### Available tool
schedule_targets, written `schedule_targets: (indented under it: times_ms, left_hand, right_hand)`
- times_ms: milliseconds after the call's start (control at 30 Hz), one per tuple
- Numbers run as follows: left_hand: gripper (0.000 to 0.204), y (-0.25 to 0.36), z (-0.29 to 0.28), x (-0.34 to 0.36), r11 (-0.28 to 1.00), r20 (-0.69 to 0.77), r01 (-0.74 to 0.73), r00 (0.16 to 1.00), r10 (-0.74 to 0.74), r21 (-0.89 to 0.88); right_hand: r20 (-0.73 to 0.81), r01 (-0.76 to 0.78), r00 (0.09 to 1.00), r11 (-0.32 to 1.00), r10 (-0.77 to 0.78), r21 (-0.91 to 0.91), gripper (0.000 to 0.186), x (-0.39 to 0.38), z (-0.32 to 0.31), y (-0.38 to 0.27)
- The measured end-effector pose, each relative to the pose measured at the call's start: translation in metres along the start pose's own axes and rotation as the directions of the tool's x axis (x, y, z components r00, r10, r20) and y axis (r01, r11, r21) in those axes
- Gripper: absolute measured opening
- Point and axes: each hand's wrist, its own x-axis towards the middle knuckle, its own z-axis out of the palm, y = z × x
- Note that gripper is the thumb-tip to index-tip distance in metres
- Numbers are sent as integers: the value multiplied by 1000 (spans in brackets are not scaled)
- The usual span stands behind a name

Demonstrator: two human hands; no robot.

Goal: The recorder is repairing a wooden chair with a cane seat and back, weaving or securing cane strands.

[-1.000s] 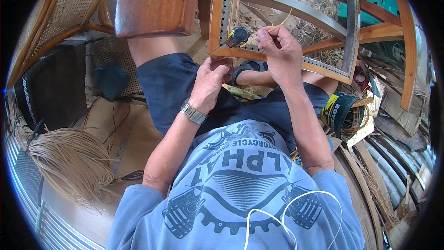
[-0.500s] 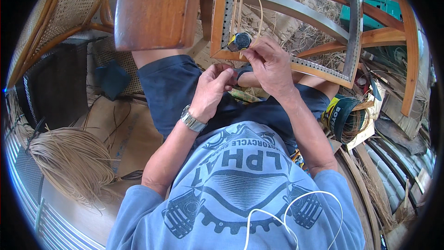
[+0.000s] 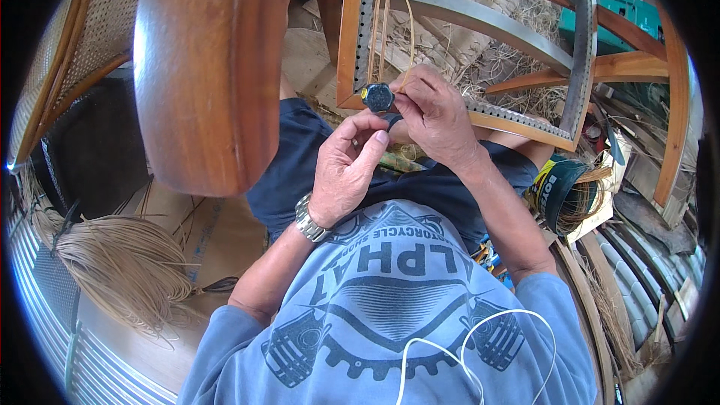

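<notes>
A wooden chair frame (image 3: 517, 121) drilled with rows of small holes lies across my lap. Thin cane strands (image 3: 382, 19) stretch along its left side. My right hand (image 3: 439, 116) is closed at the frame's near rail, fingertips pinching a looped cane strand (image 3: 412, 26). Beside those fingertips, at the near left corner, sits a dark faceted handle end (image 3: 377, 97) with a yellow patch; whatever is below it is hidden. Just under this handle, my left hand (image 3: 346, 169) has its thumb and forefinger apart, with nothing visible between them.
A curved, varnished wooden part (image 3: 206, 82) looms at the left. Beyond it stands a woven-cane chair (image 3: 94, 26). A cane bundle (image 3: 124, 266) lies lower left. At right are a dark tub (image 3: 566, 195) holding cane and a green crate (image 3: 622, 11). Scraps litter the floor.
My left thumb and forefinger have parted from a pinch. The dark handle end has shifted slightly left and down. The varnished part appears farther left and lower. My right hand still pinches.
</notes>
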Motion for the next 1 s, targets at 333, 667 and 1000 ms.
schedule_targets:
  times_ms: [333,667,1000]
  left_hand:
    - [20,-1,-12,-2,975,-164,42,987,-6,217]
    - [17,-7,-13,-6,958,-169,-59,979,110,282]
    - [19,-8,-21,-13,958,-192,-74,973,130,276]
  right_hand:
    - [135,231,967,966,-215,-115,32,3,-2,11]
    - [221,254,952,948,-210,-193,29,-5,-4,13]
    - [132,207,973,972,-192,-110,20,-2,2,16]
